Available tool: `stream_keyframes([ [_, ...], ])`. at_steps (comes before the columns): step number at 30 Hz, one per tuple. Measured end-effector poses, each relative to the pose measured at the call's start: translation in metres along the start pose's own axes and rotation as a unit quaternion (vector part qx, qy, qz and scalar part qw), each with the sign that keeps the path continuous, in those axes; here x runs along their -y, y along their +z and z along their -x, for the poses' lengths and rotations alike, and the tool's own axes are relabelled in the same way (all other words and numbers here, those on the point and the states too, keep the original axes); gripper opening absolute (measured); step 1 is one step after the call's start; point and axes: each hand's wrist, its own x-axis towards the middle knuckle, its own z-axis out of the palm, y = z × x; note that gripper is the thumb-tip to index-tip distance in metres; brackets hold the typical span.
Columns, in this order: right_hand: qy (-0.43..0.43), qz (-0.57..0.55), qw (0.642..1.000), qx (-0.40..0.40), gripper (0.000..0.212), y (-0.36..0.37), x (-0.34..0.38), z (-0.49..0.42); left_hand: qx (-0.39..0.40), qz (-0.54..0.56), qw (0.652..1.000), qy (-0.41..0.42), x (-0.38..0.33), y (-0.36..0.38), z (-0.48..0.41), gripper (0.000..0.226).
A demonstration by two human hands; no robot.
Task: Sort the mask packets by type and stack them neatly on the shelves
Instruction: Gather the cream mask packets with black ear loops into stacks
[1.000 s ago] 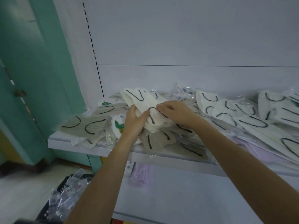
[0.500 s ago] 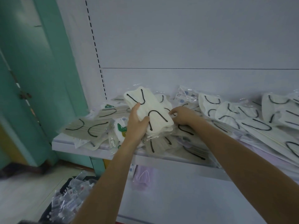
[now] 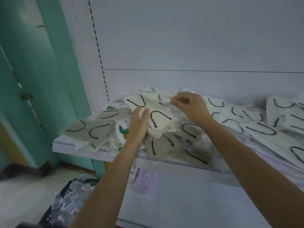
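The left hand (image 3: pixel 139 124) grips a stack of cream mask packets (image 3: pixel 159 119), held tilted just above the heaped white shelf (image 3: pixel 79 148). The right hand (image 3: pixel 189 105) has curled fingers pinching the wrapper edge of a cream packet (image 3: pixel 162 96) behind the stack. Beige packets (image 3: pixel 87 129) lie to the left and white packets (image 3: pixel 279 109) to the right. On the floor a black basket (image 3: pixel 49 216) holds clear-wrapped packets (image 3: pixel 70 198) in a loose jumble.

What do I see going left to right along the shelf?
Green door, beige mask packet, left hand, the cream packet stack it grips, right hand pinching the stack's far edge, white mask packets.
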Motion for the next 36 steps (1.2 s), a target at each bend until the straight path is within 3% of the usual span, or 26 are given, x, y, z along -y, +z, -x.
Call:
stream_keyframes([
  [2, -0.008, 0.103, 0.983, 0.155, 0.014, -0.002, 0.005, 0.012, 0.007, 0.026, 0.999, -0.025, 0.008, -0.002, -0.007, 0.057],
  [4, -0.023, 0.194, 0.954, 0.227, 0.020, -0.005, 0.002, 0.020, 0.015, 0.001, 1.000, -0.017, 0.004, -0.002, -0.005, 0.054],
  [6, -0.025, 0.197, 0.960, 0.198, 0.022, -0.014, -0.004, 0.024, 0.010, -0.035, 0.999, 0.002, -0.002, -0.002, -0.003, 0.033],
  [9, 0.007, 0.204, 0.976, 0.080, 0.027, -0.043, -0.023, 0.018, 0.043, -0.083, 0.995, 0.022, -0.012, -0.003, -0.012, 0.052],
  [11, 0.073, 0.283, 0.956, 0.030, 0.042, -0.068, -0.045, 0.010, 0.066, -0.145, 0.986, 0.043, -0.022, 0.000, -0.018, 0.062],
  [15, 0.230, 0.384, 0.891, 0.079, 0.079, -0.103, -0.080, 0.012, 0.094, -0.209, 0.968, 0.098, -0.044, 0.014, -0.021, 0.086],
  [17, 0.242, 0.386, 0.880, 0.134, 0.077, -0.106, -0.087, 0.019, 0.090, -0.190, 0.971, 0.117, -0.053, 0.019, -0.021, 0.092],
  [20, 0.212, 0.349, 0.902, 0.140, 0.049, -0.105, -0.090, 0.027, 0.087, -0.142, 0.979, 0.122, -0.063, 0.030, -0.021, 0.086],
  [24, 0.215, 0.290, 0.930, 0.071, 0.037, -0.103, -0.090, 0.029, 0.072, -0.061, 0.995, 0.040, -0.066, 0.045, -0.023, 0.067],
  [27, 0.203, 0.273, 0.940, 0.013, 0.031, -0.104, -0.095, 0.027, 0.093, -0.067, 0.993, -0.023, -0.060, 0.053, -0.024, 0.064],
  [31, 0.124, 0.159, 0.976, -0.081, 0.028, -0.108, -0.075, 0.028, 0.091, -0.126, 0.987, -0.042, -0.045, 0.057, -0.024, 0.063],
  [36, 0.028, 0.069, 0.997, -0.034, 0.031, -0.069, -0.033, 0.030, 0.080, -0.073, 0.994, -0.022, -0.039, 0.070, -0.009, 0.046],
])
